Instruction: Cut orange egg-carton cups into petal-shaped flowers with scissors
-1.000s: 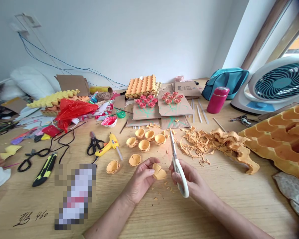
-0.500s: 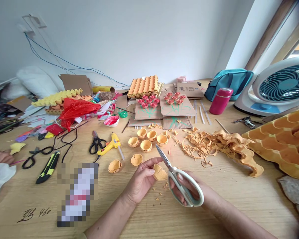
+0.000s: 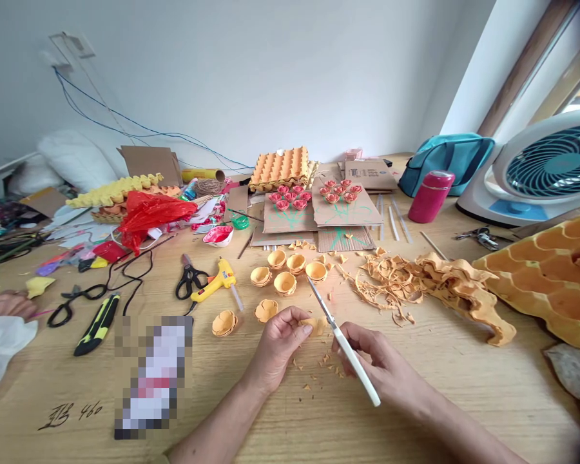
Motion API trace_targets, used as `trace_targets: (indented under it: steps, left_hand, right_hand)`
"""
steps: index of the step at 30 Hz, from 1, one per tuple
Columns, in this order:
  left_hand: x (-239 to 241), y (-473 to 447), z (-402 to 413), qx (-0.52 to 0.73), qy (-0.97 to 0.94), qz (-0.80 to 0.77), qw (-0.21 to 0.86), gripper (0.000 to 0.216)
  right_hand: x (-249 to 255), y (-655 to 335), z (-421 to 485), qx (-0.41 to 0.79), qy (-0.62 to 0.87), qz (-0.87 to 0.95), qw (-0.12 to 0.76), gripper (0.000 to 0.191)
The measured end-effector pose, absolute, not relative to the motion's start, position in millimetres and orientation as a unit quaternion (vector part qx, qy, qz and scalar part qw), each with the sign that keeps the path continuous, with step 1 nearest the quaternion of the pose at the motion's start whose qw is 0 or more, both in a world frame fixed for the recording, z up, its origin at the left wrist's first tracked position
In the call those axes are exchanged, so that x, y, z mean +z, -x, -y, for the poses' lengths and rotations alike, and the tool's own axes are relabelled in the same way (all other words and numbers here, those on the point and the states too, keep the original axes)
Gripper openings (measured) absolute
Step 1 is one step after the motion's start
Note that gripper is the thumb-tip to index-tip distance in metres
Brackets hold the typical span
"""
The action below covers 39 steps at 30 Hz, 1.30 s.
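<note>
My left hand (image 3: 276, 345) pinches a small orange egg-carton cup (image 3: 316, 326) just above the wooden table (image 3: 464, 386). My right hand (image 3: 384, 367) grips white-handled scissors (image 3: 341, 341), whose blades point up-left and meet the cup. Tiny orange trimmings (image 3: 325, 367) lie under the cup. Several finished orange cups (image 3: 285, 282) sit just beyond my hands, with two more (image 3: 244, 317) to the left.
A heap of orange carton scraps (image 3: 430, 280) and a cut egg tray (image 3: 546, 274) lie to the right. A yellow glue gun (image 3: 215, 283), black scissors (image 3: 189, 278) and a utility knife (image 3: 96, 325) lie left. Cardboard with red flowers (image 3: 314, 209), a fan (image 3: 541, 167), another person's hand (image 3: 4, 304).
The scissors swung from pointing upright, apart from the cup, to tilting left, and their blades have closed in on the cup in my left hand. The view drifted slightly.
</note>
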State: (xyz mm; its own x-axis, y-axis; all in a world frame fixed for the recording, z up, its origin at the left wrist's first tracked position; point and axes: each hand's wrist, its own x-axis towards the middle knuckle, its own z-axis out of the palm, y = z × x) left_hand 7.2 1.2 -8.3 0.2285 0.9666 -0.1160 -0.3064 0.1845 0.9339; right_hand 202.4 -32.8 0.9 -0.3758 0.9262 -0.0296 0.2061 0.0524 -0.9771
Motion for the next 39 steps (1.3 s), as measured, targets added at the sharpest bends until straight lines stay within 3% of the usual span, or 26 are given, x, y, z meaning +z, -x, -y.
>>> trace_targets:
  steps: [6,11,39]
  left_hand:
    - [-9.5,-5.9,-4.7,0.547,-0.398,-0.411,0.612,0.023]
    - [-9.3,-6.1,-8.0,0.552,-0.38,-0.394,0.628,0.021]
    - [-12.5,-8.1,-1.6,0.492,-0.432,-0.356,0.667,0.018]
  right_hand:
    - [3.2,-208.6,30.9,0.247,0.491,0.798,0.246,0.019]
    - [-1.2,-207.6,28.5,0.146,0.494,0.831,0.211,0.013]
    - [-3.2,-206.5,29.9,0.119,0.484,0.84,0.216,0.012]
